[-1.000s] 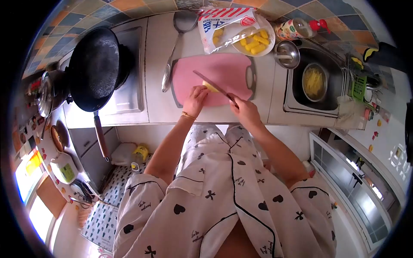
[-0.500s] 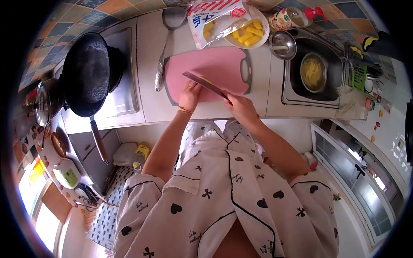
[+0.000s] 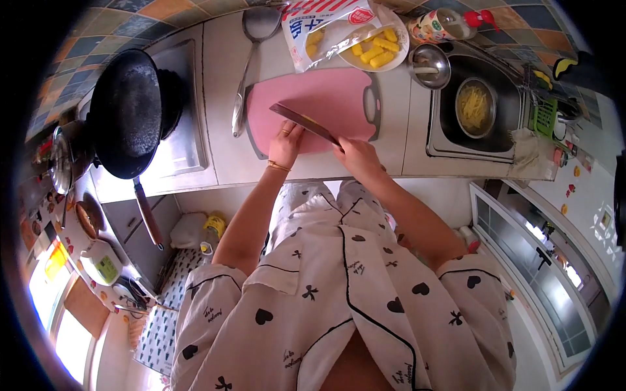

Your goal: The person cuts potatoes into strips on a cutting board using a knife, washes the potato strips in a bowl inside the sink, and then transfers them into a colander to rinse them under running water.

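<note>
My right hand [image 3: 358, 158] grips a kitchen knife [image 3: 305, 124], its blade slanting up and left over the pink cutting board [image 3: 332, 91]. My left hand [image 3: 284, 144] rests on the board just below the blade, fingers pressed together with their tips close against it. A sliver of yellow food [image 3: 311, 120] shows at the far side of the blade; whatever lies under my left fingertips is hidden.
Behind the board are a plastic food bag [image 3: 329, 32] and a plate of yellow pieces [image 3: 375, 55]. A skimmer [image 3: 244, 81] and a black wok [image 3: 127, 114] stand left. To the right are a metal bowl [image 3: 429, 67] and a sink holding a bowl of yellow strips [image 3: 476, 107].
The view has shifted slightly, moving the wok and board a little left in the picture. Both hands and the knife keep nearly the same place on the board.
</note>
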`<action>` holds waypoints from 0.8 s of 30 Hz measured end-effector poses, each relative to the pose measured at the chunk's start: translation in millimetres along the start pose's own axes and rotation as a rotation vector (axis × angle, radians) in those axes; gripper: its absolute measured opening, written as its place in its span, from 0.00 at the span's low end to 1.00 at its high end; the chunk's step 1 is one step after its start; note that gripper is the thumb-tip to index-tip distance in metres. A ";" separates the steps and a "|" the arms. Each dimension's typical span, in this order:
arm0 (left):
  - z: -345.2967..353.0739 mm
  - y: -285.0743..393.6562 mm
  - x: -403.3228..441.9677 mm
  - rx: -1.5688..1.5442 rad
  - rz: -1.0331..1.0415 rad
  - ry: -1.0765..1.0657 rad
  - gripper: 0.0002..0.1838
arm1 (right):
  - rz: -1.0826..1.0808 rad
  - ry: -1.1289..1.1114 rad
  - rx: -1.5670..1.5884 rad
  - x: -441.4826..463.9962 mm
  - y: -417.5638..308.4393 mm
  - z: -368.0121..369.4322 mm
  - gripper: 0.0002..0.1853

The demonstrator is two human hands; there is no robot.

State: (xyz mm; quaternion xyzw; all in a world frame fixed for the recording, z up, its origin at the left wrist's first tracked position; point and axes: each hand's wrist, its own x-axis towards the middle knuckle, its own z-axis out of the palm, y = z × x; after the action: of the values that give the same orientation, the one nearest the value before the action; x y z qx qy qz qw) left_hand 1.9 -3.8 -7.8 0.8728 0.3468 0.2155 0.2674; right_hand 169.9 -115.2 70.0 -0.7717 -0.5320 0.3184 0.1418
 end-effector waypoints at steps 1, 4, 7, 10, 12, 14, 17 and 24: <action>0.0 -1.0 0.0 -0.010 -0.004 0.002 0.12 | -0.011 0.001 -0.015 3.7 4.4 5.6 0.11; -4.4 2.5 3.4 -0.045 -0.015 0.003 0.11 | -0.001 0.150 0.149 13.0 11.2 12.8 0.11; -7.4 5.4 5.2 -0.057 -0.016 0.005 0.11 | 0.022 0.096 0.052 7.6 15.6 4.5 0.12; -3.7 2.0 0.4 -0.022 -0.039 -0.017 0.12 | -0.005 0.076 0.053 -4.5 4.8 -10.4 0.12; -0.6 -1.1 -2.2 0.007 -0.030 -0.015 0.13 | 0.005 0.033 0.017 -12.5 -6.8 -23.0 0.12; -0.3 -3.4 -1.7 0.037 0.009 0.016 0.14 | 0.009 0.005 -0.012 -14.3 -9.0 -25.4 0.13; 1.4 -4.5 -3.5 0.057 0.008 0.009 0.16 | -0.003 -0.003 -0.034 -15.7 -4.4 -23.0 0.14; 0.8 -2.1 -3.4 0.038 -0.005 0.010 0.15 | -0.011 -0.011 -0.013 -14.0 -5.0 -25.7 0.14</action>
State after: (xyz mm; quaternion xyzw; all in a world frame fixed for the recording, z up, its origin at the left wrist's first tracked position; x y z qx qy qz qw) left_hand -1.0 -5.3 -10.3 0.8759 0.3541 0.2124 0.2494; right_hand 179.5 -122.9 97.0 -0.7679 -0.5391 0.3182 0.1358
